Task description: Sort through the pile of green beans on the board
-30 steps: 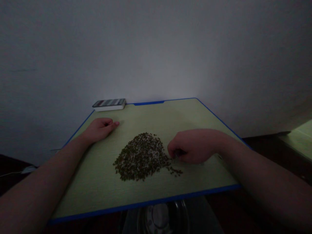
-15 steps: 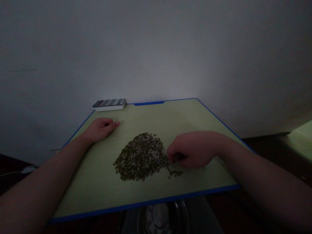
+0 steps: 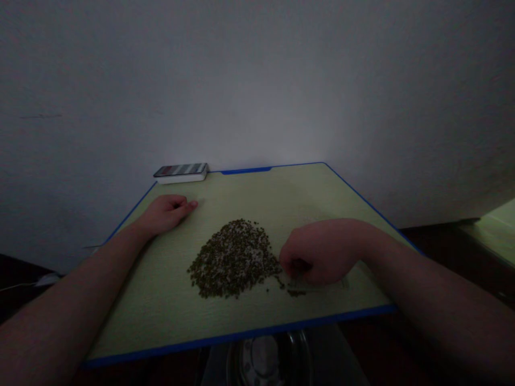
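A heap of small greenish-brown beans mixed with pale grains lies on the light wood-patterned board. At its right edge is my right hand, knuckles up and fingers curled under. Whatever those fingers hold, if anything, is hidden by the hand. A few loose beans lie just below it, next to some blurred pale streaks. My left hand rests loosely closed on the board's left side, thumb stretched to the right, nothing visible in it and apart from the heap.
A phone sits on a white box at the board's back left corner. Blue trim edges the board, and a wall rises behind. Below the front edge shows a round metal object. A white cable is at far left.
My right hand has shifted slightly right and toward me, away from the heap. The loose beans near it have moved a little right and closer to me. My left hand stays still.
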The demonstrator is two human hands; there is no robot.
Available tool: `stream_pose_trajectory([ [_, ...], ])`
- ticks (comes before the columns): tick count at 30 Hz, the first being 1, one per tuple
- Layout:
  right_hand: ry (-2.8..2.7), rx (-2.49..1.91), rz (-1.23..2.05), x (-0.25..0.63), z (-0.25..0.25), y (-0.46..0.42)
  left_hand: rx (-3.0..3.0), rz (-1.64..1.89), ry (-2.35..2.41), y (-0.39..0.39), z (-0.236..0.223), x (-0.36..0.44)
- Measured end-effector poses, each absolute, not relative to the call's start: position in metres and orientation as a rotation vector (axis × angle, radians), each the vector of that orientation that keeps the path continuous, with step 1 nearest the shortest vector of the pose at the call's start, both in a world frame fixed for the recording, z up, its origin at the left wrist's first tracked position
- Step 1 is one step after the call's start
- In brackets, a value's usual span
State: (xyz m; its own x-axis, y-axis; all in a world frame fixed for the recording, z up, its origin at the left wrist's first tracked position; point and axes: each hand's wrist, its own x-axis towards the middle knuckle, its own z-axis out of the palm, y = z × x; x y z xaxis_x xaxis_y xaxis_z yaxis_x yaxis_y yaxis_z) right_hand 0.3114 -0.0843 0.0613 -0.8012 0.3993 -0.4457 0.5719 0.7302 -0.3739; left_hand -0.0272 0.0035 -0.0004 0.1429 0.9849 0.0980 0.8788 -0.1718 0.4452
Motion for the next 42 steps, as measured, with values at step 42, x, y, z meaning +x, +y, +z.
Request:
stream_pose_trajectory([
  [42,2.657,0.821,-0.655,0.3157,0.0602,-0.0783,2.176,0.551,1.813,0.0036,-0.0012,-0.0272],
])
